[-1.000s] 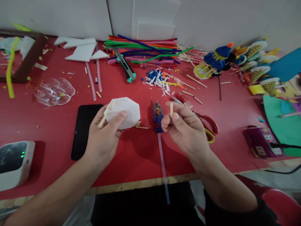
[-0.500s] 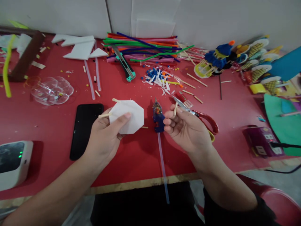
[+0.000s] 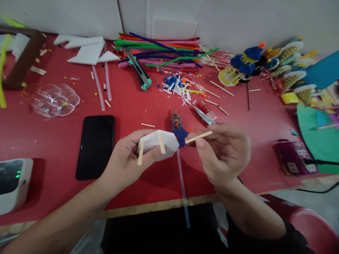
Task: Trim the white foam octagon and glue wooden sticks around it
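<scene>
My left hand [image 3: 124, 160] grips a white foam octagon [image 3: 166, 145] above the red table [image 3: 66, 141], tilted so two short wooden sticks poke out of it toward me. My right hand [image 3: 225, 151] pinches a thin wooden stick [image 3: 198, 137] between thumb and fingers, its tip pointing at the octagon's right edge and almost touching it. Behind the octagon a blue glue gun [image 3: 178, 126] lies on the table, with a clear glue stick [image 3: 182, 187] trailing toward me.
A black phone [image 3: 96, 144] lies left of my hands, a white device [image 3: 13, 183] with a green light at the near left. Scissors [image 3: 205, 116], loose sticks, cut straw bits [image 3: 176, 88], coloured pipe cleaners [image 3: 159, 53], a utility knife [image 3: 139, 70], foam scraps [image 3: 87, 53] and a clear tray [image 3: 53, 100] lie behind.
My left hand has tipped the octagon over and brought it nearer, its sticks now facing me. My right hand has swung its stick sideways toward the octagon.
</scene>
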`<action>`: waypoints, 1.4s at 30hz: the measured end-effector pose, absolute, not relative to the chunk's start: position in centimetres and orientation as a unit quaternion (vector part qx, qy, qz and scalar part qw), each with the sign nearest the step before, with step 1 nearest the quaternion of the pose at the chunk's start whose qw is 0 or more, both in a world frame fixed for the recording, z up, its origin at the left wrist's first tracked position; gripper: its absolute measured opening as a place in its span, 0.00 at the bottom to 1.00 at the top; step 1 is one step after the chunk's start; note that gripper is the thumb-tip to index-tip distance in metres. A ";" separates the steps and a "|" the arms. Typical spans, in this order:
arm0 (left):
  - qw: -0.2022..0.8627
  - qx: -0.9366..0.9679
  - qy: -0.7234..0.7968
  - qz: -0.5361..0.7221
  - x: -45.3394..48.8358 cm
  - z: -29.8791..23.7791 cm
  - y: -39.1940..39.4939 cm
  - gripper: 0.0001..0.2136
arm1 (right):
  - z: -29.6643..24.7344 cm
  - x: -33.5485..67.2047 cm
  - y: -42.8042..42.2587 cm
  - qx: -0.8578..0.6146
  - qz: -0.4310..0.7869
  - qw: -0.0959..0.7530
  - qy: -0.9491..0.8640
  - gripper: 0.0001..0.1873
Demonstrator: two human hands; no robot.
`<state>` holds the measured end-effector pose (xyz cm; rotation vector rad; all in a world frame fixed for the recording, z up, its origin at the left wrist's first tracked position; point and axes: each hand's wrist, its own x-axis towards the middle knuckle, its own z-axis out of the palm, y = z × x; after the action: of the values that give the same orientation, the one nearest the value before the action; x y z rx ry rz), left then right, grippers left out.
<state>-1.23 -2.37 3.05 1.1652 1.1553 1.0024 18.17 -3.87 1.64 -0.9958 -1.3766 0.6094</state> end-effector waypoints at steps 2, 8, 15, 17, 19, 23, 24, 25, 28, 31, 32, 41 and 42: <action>0.570 0.498 0.505 0.415 -1.2 3.2 -2.4 0.09 | 1.4 18.4 -3.9 -0.413 0.236 0.620 -0.624 0.20; 0.604 0.499 0.492 0.380 -1.2 3.2 -2.4 0.11 | 0.7 19.1 -3.1 -0.338 0.117 0.594 -0.721 0.30; 0.597 0.510 0.494 0.375 -1.2 3.2 -2.4 0.12 | 1.4 18.9 -2.7 -0.328 0.072 0.572 -0.749 0.26; 0.594 0.511 0.492 0.379 -1.2 3.1 -2.4 0.11 | 1.6 18.8 -2.6 -0.327 0.062 0.564 -0.756 0.25; 0.595 0.513 0.488 0.380 -1.1 3.0 -2.4 0.11 | 1.7 18.8 -2.6 -0.327 0.050 0.559 -0.760 0.23; 0.598 0.519 0.479 0.378 -1.2 3.1 -2.4 0.11 | 1.8 18.7 -2.5 -0.330 0.037 0.551 -0.765 0.22; 0.599 0.521 0.478 0.376 -1.2 3.1 -2.4 0.11 | 1.8 18.7 -2.5 -0.331 0.036 0.549 -0.767 0.21; 0.600 0.521 0.479 0.374 -1.3 3.1 -2.5 0.11 | 1.8 18.7 -2.6 -0.331 0.035 0.547 -0.768 0.21; 0.605 0.515 0.482 0.369 -1.3 3.1 -2.5 0.11 | 1.9 18.8 -2.6 -0.337 0.031 0.528 -0.779 0.20; 0.609 0.505 0.485 0.372 -1.2 3.1 -2.5 0.11 | 2.0 18.9 -2.7 -0.347 0.023 0.515 -0.784 0.19; 0.609 0.504 0.484 0.376 -1.2 3.1 -2.5 0.11 | 2.0 18.9 -2.7 -0.347 0.021 0.515 -0.783 0.19; 0.603 0.517 0.481 0.371 -1.2 3.1 -2.4 0.10 | 2.1 19.0 -2.6 -0.315 0.026 0.515 -0.796 0.16; 0.601 0.518 0.482 0.372 -1.2 3.0 -2.4 0.11 | 2.1 19.0 -2.6 -0.314 0.026 0.514 -0.798 0.16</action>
<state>-1.16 -2.43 3.04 1.2015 1.1174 0.8618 19.00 -2.64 2.07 -0.7541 -1.9180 0.0635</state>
